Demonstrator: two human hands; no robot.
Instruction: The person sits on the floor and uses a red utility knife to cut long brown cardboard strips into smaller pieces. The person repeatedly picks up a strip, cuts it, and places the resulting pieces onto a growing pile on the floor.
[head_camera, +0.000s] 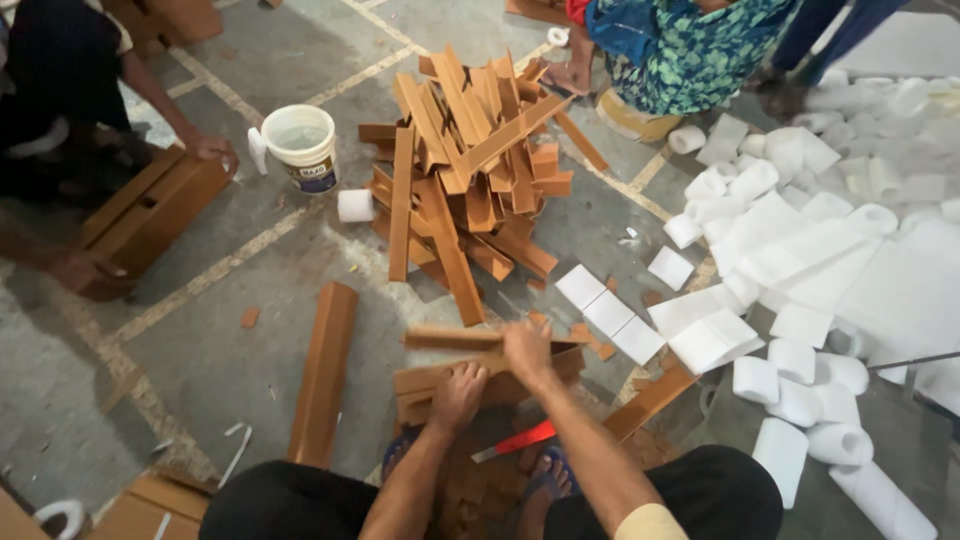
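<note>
1. my left hand presses flat, fingers spread, on the near side of a brown angled cardboard strip lying crosswise in front of me.
2. my right hand is closed over the top edge of a second strip just beyond the first, gripping it near its right end.
3. both strips touch each other under my hands, stacked slightly askew.
4. just below my right wrist, by my feet, lies a red-handled knife, apart from both hands.
5. to the left of my left hand a long brown strip lies on the concrete floor, pointing away from me.
6. beyond my hands rises a heap of the same brown strips, well apart from my grip.
7. left of that heap stand a white bucket and a small white roll.
8. right of my right hand lie white foam sheets and rolls, with flat white squares nearest.
9. far left, another person's hand rests on a brown cardboard box.
</note>
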